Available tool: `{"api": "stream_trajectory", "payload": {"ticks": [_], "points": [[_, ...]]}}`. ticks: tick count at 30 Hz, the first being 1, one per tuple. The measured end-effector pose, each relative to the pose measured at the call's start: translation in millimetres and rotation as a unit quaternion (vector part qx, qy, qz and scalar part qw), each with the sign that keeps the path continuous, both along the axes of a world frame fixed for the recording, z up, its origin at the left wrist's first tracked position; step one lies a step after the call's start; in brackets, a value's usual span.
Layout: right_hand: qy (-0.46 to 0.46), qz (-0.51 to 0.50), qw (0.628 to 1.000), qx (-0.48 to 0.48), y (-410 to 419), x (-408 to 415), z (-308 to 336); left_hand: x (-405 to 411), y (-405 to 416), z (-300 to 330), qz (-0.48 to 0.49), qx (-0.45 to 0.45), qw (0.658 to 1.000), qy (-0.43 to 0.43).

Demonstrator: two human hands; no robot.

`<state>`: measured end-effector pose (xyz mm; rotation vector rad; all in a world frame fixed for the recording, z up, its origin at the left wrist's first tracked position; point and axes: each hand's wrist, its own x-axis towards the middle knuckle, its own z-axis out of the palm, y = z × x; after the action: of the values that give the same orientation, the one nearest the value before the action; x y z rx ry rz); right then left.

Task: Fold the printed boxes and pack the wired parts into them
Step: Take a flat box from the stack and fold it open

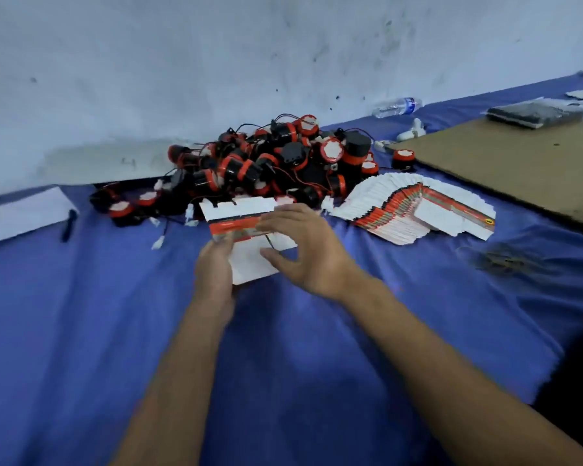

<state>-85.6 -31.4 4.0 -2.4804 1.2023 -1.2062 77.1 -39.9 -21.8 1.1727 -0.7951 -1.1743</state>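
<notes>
Head view only, so I read everything from it. Both my hands meet over the blue cloth (283, 364) on one flat printed box blank (246, 230), white with an orange band across it. My left hand (214, 274) grips the blank's near left edge, fingers curled round it. My right hand (303, 250) comes in from the right, fingers laid over the orange band and thumb pressing the white panel below, so it pinches the card; motion blur hides the exact fingertip contact. The blank is tilted, its far notched edge raised toward the heap.

Just behind it, against the pale wall (283, 45), lies the heap of wired parts (270, 163): black and red round bodies with thin wires and small white plugs, some spilled to the left. Right of my hands sits the fanned stack of flat boxes (414, 210), touching the cloth, near the heap.

Further right I see a brown cardboard sheet (519, 166) with a dark packet (532, 114) beyond it, and a clear bottle (398, 106) lying by the wall. At far left, a white paper (21, 213) with a dark pen (68, 225) beside it.
</notes>
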Motion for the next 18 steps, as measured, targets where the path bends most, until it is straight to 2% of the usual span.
{"api": "stream_trajectory", "payload": {"ticks": [2,5,6,9,12,13,15,18], "points": [[0.018,-0.01,0.999,0.029,-10,39,-9,43,11,-6,0.056,-0.051,0.996,-0.042],[-0.126,0.042,0.976,0.17,-10,89,-24,91,29,-9,0.13,-0.135,0.965,-0.183],[-0.182,0.079,0.951,0.237,-8,99,-29,99,32,-11,0.132,-0.154,0.954,-0.221],[-0.332,0.19,0.828,0.411,-5,119,-39,105,42,-16,0.066,-0.193,0.932,-0.301],[-0.431,0.235,0.729,0.477,-10,113,-38,96,44,-15,-0.047,-0.278,0.876,-0.391],[-0.452,0.245,0.711,0.48,-11,108,-37,93,43,-14,-0.07,-0.294,0.865,-0.4],[-0.484,0.251,0.697,0.466,-15,99,-39,91,42,-11,-0.094,-0.296,0.855,-0.414],[-0.533,0.278,0.654,0.458,-17,90,-36,96,43,-13,-0.085,-0.261,0.817,-0.507]]}}
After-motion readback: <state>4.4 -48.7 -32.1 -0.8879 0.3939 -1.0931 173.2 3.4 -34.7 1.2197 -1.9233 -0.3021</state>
